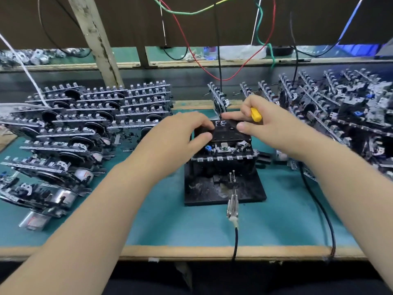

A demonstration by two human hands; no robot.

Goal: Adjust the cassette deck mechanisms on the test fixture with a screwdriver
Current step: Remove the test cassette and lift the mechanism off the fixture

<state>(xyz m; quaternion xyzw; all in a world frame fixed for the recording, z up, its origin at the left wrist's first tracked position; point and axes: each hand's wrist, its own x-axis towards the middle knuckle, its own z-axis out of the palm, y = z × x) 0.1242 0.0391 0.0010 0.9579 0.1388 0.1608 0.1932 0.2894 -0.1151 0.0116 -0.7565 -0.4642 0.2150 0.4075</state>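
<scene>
A black test fixture (225, 188) stands on the green mat at centre. A cassette deck mechanism (225, 152) sits in it, and a black cassette marked "FE" (225, 132) lies on top. My left hand (180, 135) grips the cassette's left end with thumb and fingers. My right hand (265, 122) holds the cassette's right end between thumb and forefinger, while its other fingers curl round a yellow-handled screwdriver (255, 114). The screwdriver's tip is hidden.
Rows of stacked deck mechanisms (85, 124) fill the left of the bench, and a looser pile (340, 116) fills the right. A metal clip on a black cable (232, 206) lies in front of the fixture. Coloured wires (191, 50) hang behind.
</scene>
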